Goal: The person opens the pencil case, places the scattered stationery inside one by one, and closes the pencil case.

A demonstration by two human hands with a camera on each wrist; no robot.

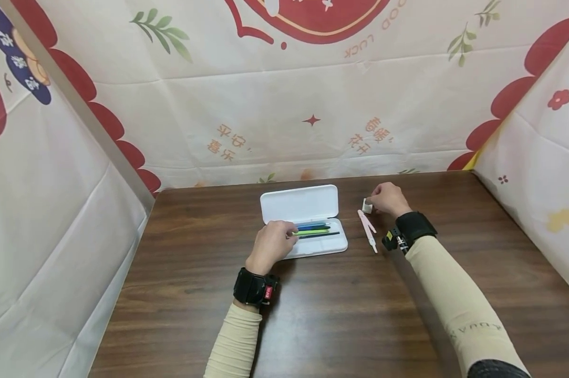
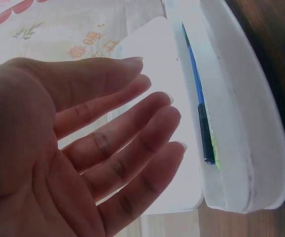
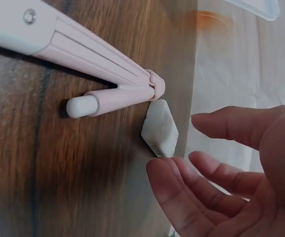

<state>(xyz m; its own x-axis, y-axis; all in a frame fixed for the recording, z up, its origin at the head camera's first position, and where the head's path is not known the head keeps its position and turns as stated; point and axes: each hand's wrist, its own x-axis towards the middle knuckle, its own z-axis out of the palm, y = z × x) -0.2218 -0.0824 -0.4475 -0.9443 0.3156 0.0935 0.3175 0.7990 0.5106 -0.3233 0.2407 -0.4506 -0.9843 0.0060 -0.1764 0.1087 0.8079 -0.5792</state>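
Note:
A white pencil case (image 1: pixel 299 203) lies with its lid up, and several pens and pencils (image 1: pixel 314 228) are in its tray. My left hand (image 1: pixel 272 242) is over the tray's left end; in the left wrist view its fingers are loosely bent, apart from the pens and holding nothing. To the right of the case, a white eraser (image 3: pixel 160 129) sits by the hinge end of a pink and white drawing compass (image 3: pixel 98 57). Beside the eraser is my right hand (image 1: pixel 389 199), thumb and fingers spread; a fingertip is close to it, and whether they touch I cannot tell.
The brown wooden table (image 1: pixel 194 294) carries these things near its back edge. A printed cloth (image 1: pixel 284 115) hangs right behind that edge, with further cloth panels at the left and right sides.

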